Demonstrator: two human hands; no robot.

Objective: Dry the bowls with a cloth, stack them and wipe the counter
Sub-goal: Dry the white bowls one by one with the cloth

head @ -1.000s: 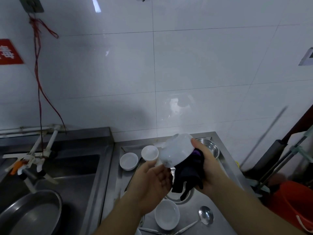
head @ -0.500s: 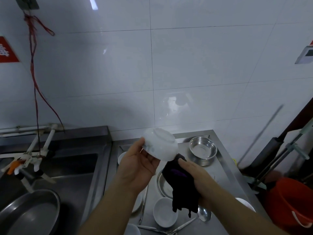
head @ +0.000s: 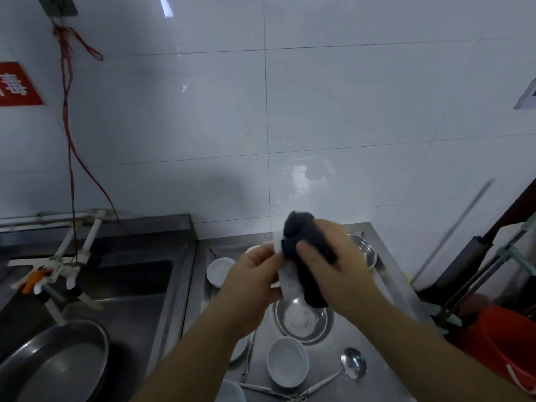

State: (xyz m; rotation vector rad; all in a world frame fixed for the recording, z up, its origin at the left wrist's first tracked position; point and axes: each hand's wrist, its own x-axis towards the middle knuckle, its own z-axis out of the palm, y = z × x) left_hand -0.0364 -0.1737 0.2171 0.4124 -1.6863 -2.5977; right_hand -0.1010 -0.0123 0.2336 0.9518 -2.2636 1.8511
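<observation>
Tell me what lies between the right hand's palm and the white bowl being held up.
A dark cloth, bunched under the right hand against the white ceramic bowl; head view.

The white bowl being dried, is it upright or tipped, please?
Tipped: the white bowl stands on edge between the left hand and the right hand, which presses the dark cloth against it.

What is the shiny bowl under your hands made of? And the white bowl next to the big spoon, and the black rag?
The shiny bowl looks like stainless steel: grey, with mirror-like glints. The white bowl is smooth and glossy, probably glazed ceramic, though hard plastic could look alike. The black rag seems to be soft woven cloth: matte, and it bunches and folds in the right hand.
</observation>
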